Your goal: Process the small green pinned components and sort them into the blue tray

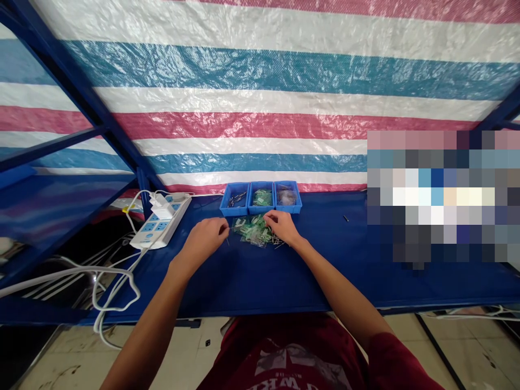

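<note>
"We're at a blue table (pixel 260 281) backed by striped plastic sheeting (pixel 260 127). Where's our heap?"

"The heap of small green and clear pieces (pixel 252 232) lies on the table between our hands, just in front of three blue bins (pixel 260 210)."

"How do we handle it well?"

"We'd best pinch one piece lightly by its edge, so its neighbours don't cling or scatter."

"And our grip?"

"Our right hand (pixel 282 226) is at the heap's upper right, thumb and fingertips nearly meeting; whether they hold a piece, we can't make out. Our left hand (pixel 208 235) is left of the heap, fingers curled close; a thin sliver (pixel 228 243) shows beneath, but we can't confirm it's held."

"Farther out?"

"A white power strip (pixel 158 234), to our left."
</note>
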Demonstrator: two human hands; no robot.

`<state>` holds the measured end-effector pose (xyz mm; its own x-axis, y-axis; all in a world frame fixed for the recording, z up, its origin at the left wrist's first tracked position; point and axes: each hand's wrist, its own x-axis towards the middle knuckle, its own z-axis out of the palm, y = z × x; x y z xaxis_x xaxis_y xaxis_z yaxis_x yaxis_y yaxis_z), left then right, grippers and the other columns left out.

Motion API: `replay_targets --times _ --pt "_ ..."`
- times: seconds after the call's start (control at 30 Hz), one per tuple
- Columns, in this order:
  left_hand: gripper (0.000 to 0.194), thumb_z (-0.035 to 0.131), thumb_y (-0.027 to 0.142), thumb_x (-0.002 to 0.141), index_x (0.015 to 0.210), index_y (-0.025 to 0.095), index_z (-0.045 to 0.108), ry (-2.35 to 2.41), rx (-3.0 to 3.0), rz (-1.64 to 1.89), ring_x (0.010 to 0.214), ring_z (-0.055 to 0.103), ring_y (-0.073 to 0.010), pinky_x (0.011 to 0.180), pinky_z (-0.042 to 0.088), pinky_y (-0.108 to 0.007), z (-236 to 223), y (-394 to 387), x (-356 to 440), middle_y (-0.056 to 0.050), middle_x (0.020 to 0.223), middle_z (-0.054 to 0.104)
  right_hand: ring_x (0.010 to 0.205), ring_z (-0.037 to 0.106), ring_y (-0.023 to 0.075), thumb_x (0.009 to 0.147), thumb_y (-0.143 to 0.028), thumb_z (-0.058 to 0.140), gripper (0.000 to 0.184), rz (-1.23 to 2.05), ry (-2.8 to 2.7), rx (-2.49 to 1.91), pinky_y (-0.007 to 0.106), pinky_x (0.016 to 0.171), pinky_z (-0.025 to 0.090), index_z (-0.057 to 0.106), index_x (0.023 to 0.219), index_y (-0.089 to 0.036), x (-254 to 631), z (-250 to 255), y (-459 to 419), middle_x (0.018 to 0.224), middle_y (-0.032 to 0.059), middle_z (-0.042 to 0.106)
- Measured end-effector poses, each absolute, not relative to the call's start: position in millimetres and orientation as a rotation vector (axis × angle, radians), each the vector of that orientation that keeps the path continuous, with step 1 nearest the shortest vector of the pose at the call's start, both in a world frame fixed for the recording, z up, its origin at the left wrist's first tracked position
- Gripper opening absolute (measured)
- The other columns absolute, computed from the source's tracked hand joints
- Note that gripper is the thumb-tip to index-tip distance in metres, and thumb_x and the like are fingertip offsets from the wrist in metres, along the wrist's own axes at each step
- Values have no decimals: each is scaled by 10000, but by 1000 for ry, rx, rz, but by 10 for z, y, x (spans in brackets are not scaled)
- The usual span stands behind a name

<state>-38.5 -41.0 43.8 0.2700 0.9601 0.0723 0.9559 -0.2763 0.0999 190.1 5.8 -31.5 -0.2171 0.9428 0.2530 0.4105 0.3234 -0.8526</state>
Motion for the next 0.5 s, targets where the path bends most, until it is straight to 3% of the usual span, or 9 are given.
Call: replay_targets --times 0.23,0.5 --pt "234 429 262 918 871 184 645 1585 2594 494 798 610 -210 705 415 -282 471 -94 4 -62 863 667 590 578 149 910 -384 446 298 754 -1636 -1108 256 604 448 673 955 -197 1913 -192 -19 760 17 670" --pt "239 479 320 901 861 168 659 1352 2402 914 809 628 -199 758 454 -291 135 100 67 -64 873 691 651 604 163 847 -330 548 211 683 -1614 -1115 264 622 472 694 905 -189 1933 -239 13 817 44 696"
